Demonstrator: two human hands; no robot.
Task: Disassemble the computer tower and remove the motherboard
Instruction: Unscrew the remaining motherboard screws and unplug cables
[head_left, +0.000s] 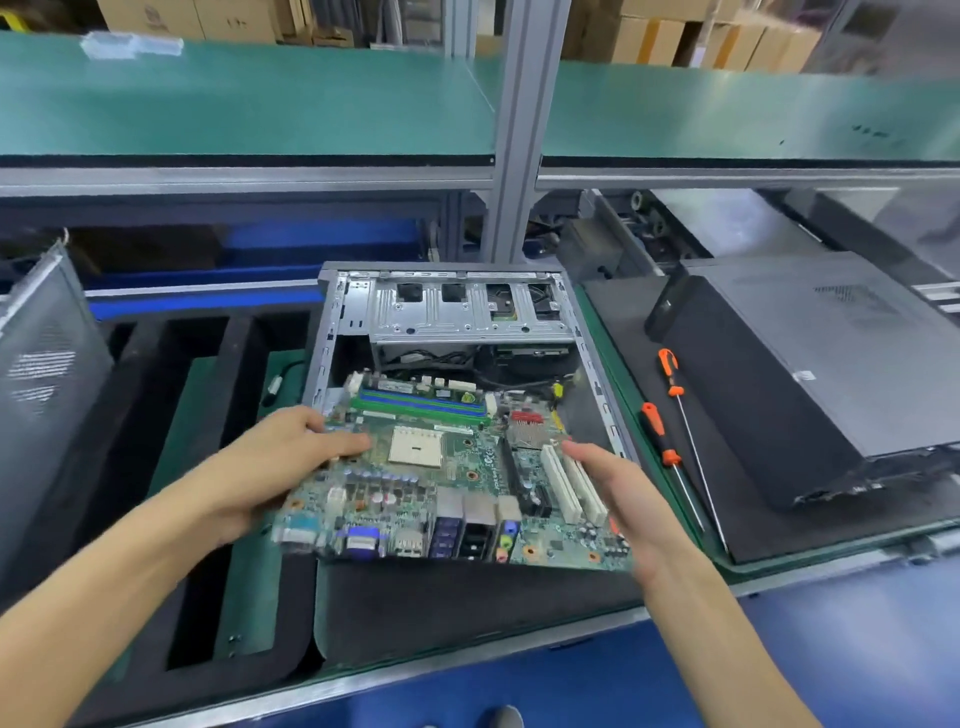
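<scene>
your left hand (275, 457) grips the motherboard (447, 478) on its 9 o'clock edge, thumb lying across the top near the cpu socket (415, 446). your right hand (618, 488) holds the 3 o'clock edge just beside the white expansion slots (571, 483), fingers under the board, thumb along the side. both hands clamped on the board, one per side

the board is tilted, rear i/o ports (415, 535) toward you at 6 o'clock, ram slots (421, 402) at the 12 o'clock end. it sits over the near half of the open tower case (452, 306), which lies flat on the tabletop (639, 400). whether the far edge touches the chassis, cannot tell

drive cage (467, 312) at 12 o'clock inside the case, loose cables (441, 358) just below it

two orange-handled screwdrivers (670, 421) lie at 3 o'clock on a black mat (753, 525), side by side, well apart from the case. a dark side panel (831, 353) rests further out at 2 o'clock. black foam tray (208, 519) at 9 o'clock
</scene>
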